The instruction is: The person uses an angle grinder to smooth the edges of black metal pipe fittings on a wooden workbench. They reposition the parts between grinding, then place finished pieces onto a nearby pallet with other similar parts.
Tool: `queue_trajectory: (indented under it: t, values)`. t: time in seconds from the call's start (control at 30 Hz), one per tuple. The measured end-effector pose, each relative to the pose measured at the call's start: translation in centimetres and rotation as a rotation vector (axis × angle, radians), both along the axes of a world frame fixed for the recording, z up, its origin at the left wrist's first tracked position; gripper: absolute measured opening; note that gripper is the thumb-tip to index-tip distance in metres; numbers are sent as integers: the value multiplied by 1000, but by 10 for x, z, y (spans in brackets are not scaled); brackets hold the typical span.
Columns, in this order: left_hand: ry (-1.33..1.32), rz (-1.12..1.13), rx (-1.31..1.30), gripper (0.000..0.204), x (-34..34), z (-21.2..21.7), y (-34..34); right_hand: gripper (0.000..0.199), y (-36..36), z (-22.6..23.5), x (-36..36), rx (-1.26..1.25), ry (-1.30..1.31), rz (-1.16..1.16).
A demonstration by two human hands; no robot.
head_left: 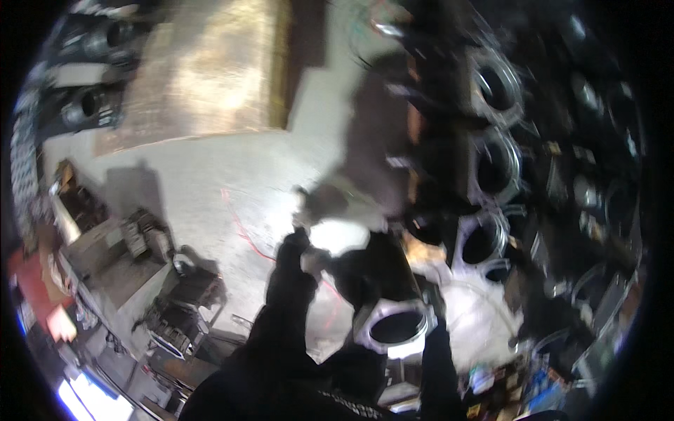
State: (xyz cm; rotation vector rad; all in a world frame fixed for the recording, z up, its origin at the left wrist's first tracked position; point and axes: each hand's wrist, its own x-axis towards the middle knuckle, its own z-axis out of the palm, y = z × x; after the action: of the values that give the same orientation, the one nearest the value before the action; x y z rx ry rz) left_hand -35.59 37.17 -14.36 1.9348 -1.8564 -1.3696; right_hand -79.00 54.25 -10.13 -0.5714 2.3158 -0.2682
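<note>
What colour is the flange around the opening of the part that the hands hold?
Light silver-grey metal on the flange, against the part's black body. The head view shows it.

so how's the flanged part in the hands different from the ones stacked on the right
The held part sits low and close between the dark-sleeved arms, its round opening facing up at the camera; the stacked parts stand in a column farther off, openings facing sideways. The held one is alone, apart from the stack; those sit tight together. Both have a pale metal flange around a dark round bore.
</note>
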Motion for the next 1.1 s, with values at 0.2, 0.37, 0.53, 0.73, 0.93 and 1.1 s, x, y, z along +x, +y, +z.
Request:
queue_trajectory:
  t: [0.2,0.37,0.53,0.73,0.93,1.1]
  values:
    - [845,1017,341,12,62,189,-99,50,-91,84,123,-109,-43,-15]
    - [-57,138,-206,23,179,280,-153,49,-230,164,213,-315,-56,172]
    - [560,1166,-14,15,264,269,-252,49,-373,236,271,-534,-84,460]
    - [202,822,-291,18,369,282,-397,49,-544,254,329,-542,-79,925]
    - [-262,646,-288,32,391,279,-456,41,-657,240,376,-449,116,1348]
    - [-167,739,-66,45,416,253,-483,41,-681,268,424,-330,-288,629]
